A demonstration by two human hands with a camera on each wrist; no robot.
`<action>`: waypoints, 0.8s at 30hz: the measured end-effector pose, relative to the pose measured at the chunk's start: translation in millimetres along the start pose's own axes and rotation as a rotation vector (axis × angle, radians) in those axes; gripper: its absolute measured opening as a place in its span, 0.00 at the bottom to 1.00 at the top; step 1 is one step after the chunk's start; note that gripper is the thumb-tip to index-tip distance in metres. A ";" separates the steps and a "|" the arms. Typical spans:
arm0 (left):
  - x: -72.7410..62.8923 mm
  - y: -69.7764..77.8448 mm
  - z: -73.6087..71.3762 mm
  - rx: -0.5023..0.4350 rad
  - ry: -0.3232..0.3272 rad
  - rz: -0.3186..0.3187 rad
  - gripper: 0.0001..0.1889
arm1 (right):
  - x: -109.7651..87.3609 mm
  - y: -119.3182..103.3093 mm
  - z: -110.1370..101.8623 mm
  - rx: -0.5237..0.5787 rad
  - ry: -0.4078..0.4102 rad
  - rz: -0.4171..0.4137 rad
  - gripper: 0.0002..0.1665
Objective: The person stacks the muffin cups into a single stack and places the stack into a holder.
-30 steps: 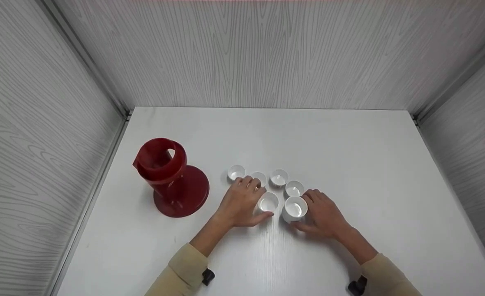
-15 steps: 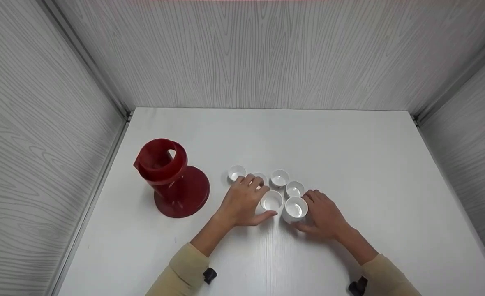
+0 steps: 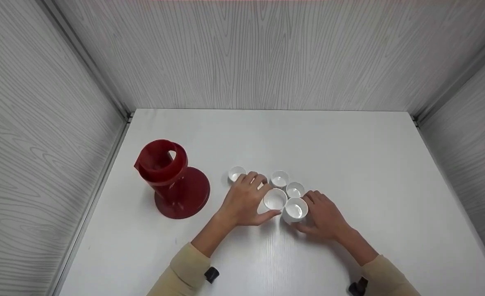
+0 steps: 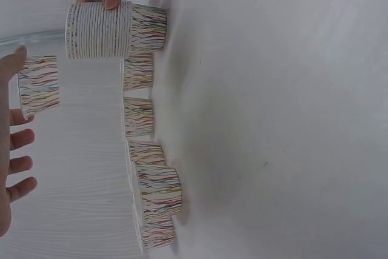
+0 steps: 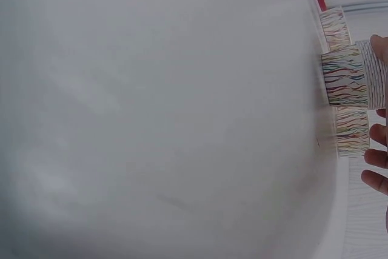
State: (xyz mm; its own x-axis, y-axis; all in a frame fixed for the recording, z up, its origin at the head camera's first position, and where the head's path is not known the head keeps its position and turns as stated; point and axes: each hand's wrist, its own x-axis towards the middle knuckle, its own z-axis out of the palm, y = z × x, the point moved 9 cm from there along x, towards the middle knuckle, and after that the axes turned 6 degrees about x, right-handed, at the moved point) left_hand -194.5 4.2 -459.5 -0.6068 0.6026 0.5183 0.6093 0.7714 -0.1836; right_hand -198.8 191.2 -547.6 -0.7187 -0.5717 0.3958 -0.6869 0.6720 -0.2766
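My left hand (image 3: 244, 202) pinches one paper cup (image 3: 275, 200) between thumb and fingers. In the left wrist view this cup (image 4: 40, 84), white with coloured wavy lines, is held apart from the others, off the table. My right hand (image 3: 325, 214) grips a stack of nested paper cups (image 3: 296, 209) from its right side. Many rims show along that stack (image 4: 100, 30) in the left wrist view, and its base is on the table. Behind the hands several single cups stand upright, among them one at the left (image 3: 236, 173) and one behind the stack (image 3: 295, 189).
A red plastic stand (image 3: 181, 195) with a round base and an open, cup-shaped top is at the left of the white table (image 3: 349, 156). Grey wood-grain panels (image 3: 246, 57) enclose the table at the back and both sides.
My left hand has shifted slightly right, and the cup in it has risen and come closer to the stack. The right hand and its stack have stayed in place.
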 end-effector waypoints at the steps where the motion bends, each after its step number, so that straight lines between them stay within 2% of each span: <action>1: 0.5 0.9 -0.8 -0.006 0.003 -0.001 0.34 | 0.1 -0.3 -0.2 -0.001 0.000 -0.001 0.38; 17: 11.9 15.8 -1.5 -0.002 0.022 0.035 0.33 | 0.7 -2.2 -0.6 -0.028 -0.009 -0.014 0.40; 24: 17.4 26.0 1.4 -0.032 0.019 0.049 0.34 | 0.1 -1.9 -0.4 -0.045 -0.029 -0.014 0.42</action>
State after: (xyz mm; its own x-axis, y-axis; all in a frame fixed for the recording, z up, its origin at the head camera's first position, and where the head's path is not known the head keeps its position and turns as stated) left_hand -189.9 35.0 -456.4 -0.5659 0.6357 0.5250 0.6542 0.7338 -0.1832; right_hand -197.5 190.1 -546.6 -0.7126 -0.5939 0.3735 -0.6915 0.6843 -0.2314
